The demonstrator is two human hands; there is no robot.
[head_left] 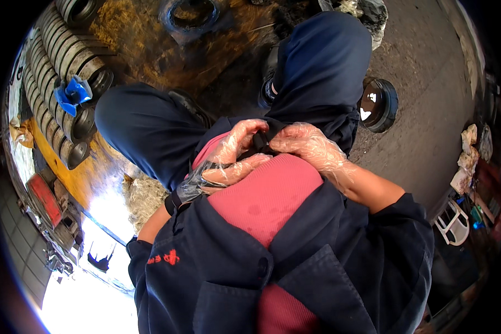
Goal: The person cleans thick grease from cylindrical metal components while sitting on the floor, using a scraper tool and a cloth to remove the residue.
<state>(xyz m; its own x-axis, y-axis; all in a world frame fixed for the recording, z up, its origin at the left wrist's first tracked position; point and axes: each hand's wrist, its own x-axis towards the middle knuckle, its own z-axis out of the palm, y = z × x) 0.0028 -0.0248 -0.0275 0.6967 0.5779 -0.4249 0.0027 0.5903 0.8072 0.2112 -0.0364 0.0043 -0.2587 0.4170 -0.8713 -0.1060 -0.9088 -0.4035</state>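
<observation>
- A small black item [259,141], partly hidden, sits between the person's two hands at the waist, in front of the pink ribbed shirt [267,195]; its full shape cannot be told.
- The left hand [225,152], in a clear plastic glove, curls around the item's left side, fingers bent beyond it and thumb nearer the body; whether they pinch it cannot be told.
- The right hand [309,145], gloved likewise, has its fingers bent and pressed together, tips at the item's right edge; its thumb is hidden, so a pinch cannot be confirmed.
- Near, a dark navy jacket [225,250] hangs open over the shirt; farther off, the knees in dark trousers [325,61] are spread apart.
- Just right of the right knee, a round black pan [393,106] stands on the floor, its surface reflecting light.
- Far left, metal rings [55,67] lie in rows, a crumpled blue piece [74,96] upon them.
- Left, near the left forearm, is a tan fibrous bundle [145,200].
</observation>
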